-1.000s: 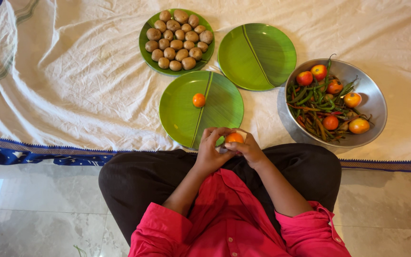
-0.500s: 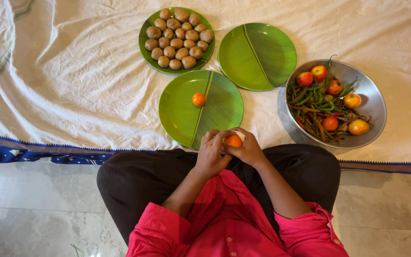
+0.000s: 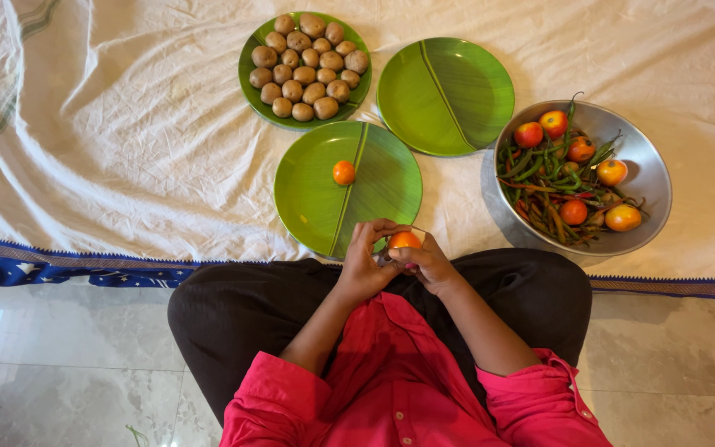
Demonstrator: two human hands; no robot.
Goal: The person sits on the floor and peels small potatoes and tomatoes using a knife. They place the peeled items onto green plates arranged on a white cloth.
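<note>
Small orange tomato (image 3: 404,240) cupped between both hands.

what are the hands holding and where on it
A small orange tomato, pinched around its sides by the fingers of both the left hand and right hand.

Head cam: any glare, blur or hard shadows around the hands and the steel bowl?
Head view: sharp throughout, no motion blur on the left hand, the right hand or the small orange tomato they hold; soft even light; a faint shadow left of the round steel bowl; window glare on the glossy marble floor at lower left.
</note>
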